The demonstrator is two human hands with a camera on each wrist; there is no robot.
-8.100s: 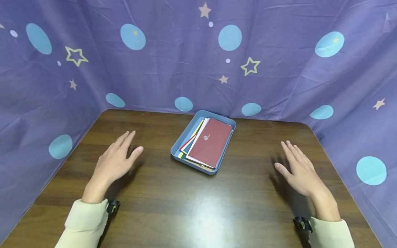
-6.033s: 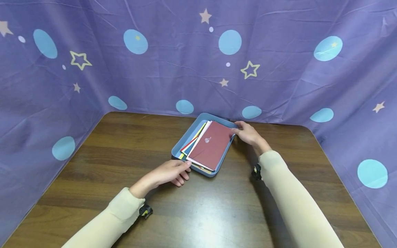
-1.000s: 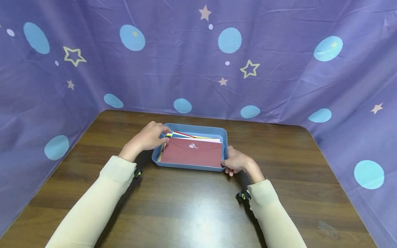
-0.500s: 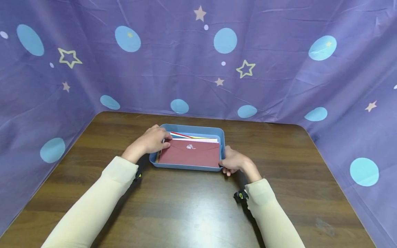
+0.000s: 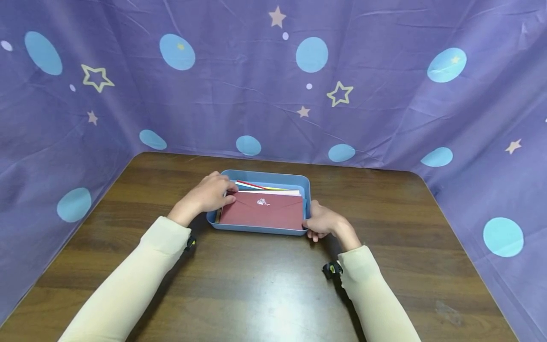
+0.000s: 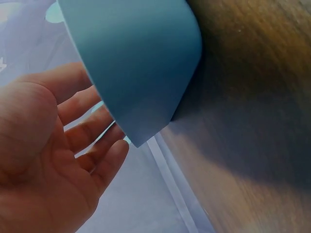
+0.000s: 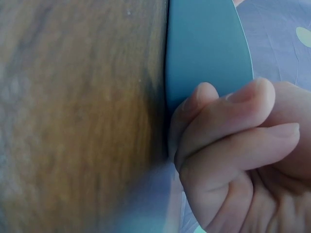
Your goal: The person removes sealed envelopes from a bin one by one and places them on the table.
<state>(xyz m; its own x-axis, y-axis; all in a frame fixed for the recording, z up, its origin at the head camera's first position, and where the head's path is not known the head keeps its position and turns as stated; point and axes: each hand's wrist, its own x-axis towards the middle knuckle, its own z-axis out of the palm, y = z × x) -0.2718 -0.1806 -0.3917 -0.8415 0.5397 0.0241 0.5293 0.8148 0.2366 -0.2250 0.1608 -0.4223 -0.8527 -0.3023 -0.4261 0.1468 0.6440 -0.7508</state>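
In the head view a blue tray [image 5: 265,178] lies crosswise on the table, with a stack of paper envelopes in it. On top is a maroon envelope [image 5: 262,213] with a pale printed emblem. My left hand [image 5: 206,192] reaches over the tray's left rim and pinches the maroon envelope's upper left corner; the left wrist view shows its other fingers [image 6: 85,133] outside the tray wall. My right hand [image 5: 325,221] grips the tray's front right corner, thumb at the inner side; its fingers [image 7: 223,121] curl against the outer wall in the right wrist view.
Behind the maroon envelope, white paper [image 5: 282,192] and a red-edged piece [image 5: 249,185] stick out. The brown wooden table [image 5: 239,285] surrounds the tray. A purple curtain [image 5: 265,109] with stars and blue dots encloses the table at the back and sides.
The tray, earlier slanted, now lies crosswise. Over the last second my left fingers have closed in on the maroon envelope's corner. My right hand stays at the tray's corner.
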